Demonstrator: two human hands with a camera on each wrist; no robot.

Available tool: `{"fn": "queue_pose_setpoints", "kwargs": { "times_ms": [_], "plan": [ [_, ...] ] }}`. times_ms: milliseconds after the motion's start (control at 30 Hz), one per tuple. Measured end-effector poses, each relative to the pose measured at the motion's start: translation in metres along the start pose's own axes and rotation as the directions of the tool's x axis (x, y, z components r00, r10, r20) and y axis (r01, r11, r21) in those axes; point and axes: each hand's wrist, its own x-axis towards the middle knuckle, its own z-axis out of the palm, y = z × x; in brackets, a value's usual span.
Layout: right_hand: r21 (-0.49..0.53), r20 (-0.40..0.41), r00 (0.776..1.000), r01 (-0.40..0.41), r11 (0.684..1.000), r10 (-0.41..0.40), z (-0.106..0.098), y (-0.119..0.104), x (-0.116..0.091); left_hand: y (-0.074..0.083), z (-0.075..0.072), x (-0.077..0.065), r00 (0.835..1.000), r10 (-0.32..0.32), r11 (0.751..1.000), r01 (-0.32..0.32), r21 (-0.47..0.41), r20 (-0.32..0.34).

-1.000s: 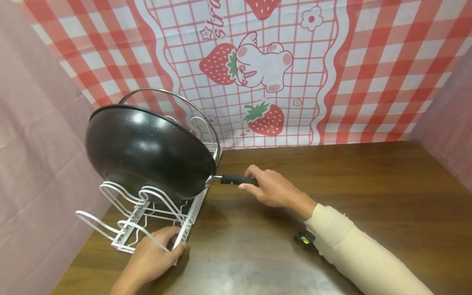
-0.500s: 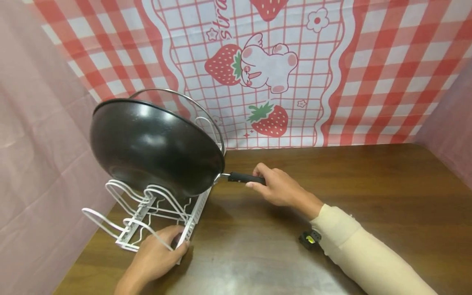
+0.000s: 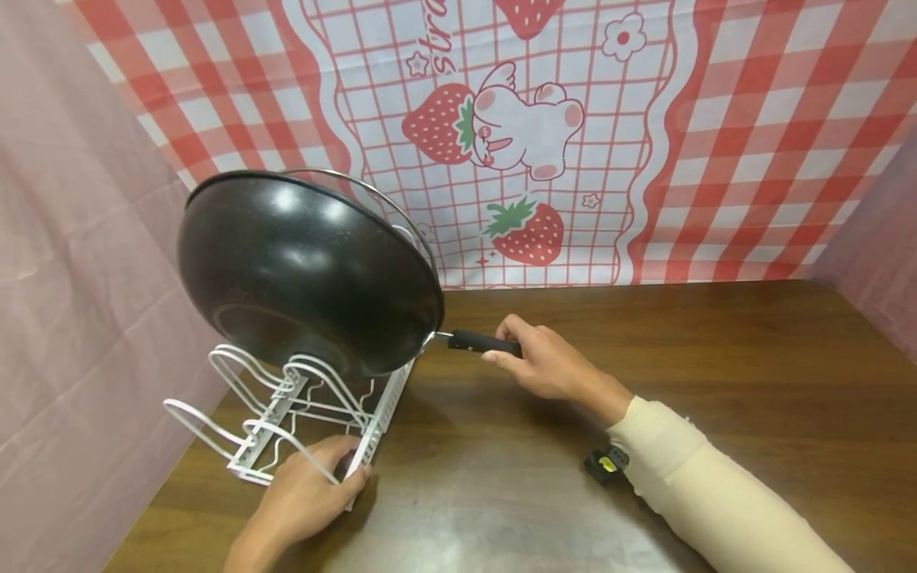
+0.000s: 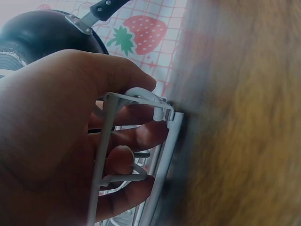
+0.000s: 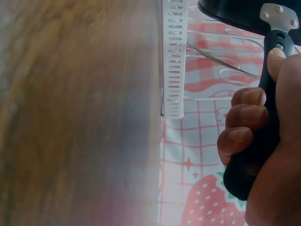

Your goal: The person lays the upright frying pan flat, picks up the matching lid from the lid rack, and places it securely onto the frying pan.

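Cloth printed with red-and-white checks, strawberries and a white cartoon animal hangs across the back, above a brown wood-grain table. Plain dusty-pink fabric covers the left side, and more pink fabric shows at the right edge.

On the left part of the table, a large, deep black metal wok stands tilted on its side, its rounded underside towards the viewer. Its lower edge sits behind the tall loops of a white metal rack with bent-wire dividers and slotted side rails; whether the wires bear its weight cannot be told. Behind the wok curves a thin silvery metal rim, mostly hidden.

A cream long sleeve covers the right forearm. The left hand is closed about the near end of the rack, its thumb over the rail and its fingers bent inside the frame. The right hand wraps its fingers firmly round the wok's slim black handle, with the thumb lying along it. Just below the cuff is a small black object with a yellow-green patch.
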Motion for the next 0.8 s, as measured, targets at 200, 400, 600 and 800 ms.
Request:
{"fn": "queue_pose_setpoints", "kwargs": {
  "times_ms": [200, 400, 600, 800],
  "plan": [
    [0.028, 0.001, 1.0, -0.001, 1.0, 0.001, -0.0014, 0.0001, -0.0008, -0.0001, -0.0002, -0.0002, 1.0, 0.019, 1.0, -0.019, 0.011, -0.002],
    [0.057, -0.004, 1.0, 0.01, 0.998, -0.01, -0.0003, 0.0003, -0.0011, -0.0011, 0.0006, -0.0025, 0.999, 0.038, 0.999, -0.037, 0.026, -0.019],
    [0.068, -0.039, 0.998, 0.052, 0.996, -0.049, 0.0008, 0.0039, -0.0011, -0.0018, 0.0006, -0.0027, 0.999, 0.043, 0.999, -0.042, 0.029, -0.021],
    [0.069, -0.05, 0.998, 0.05, 0.996, -0.046, 0.001, 0.0048, -0.0004, -0.0018, -0.001, -0.0023, 0.998, 0.063, 0.998, -0.062, 0.024, -0.032]
  ]
}}
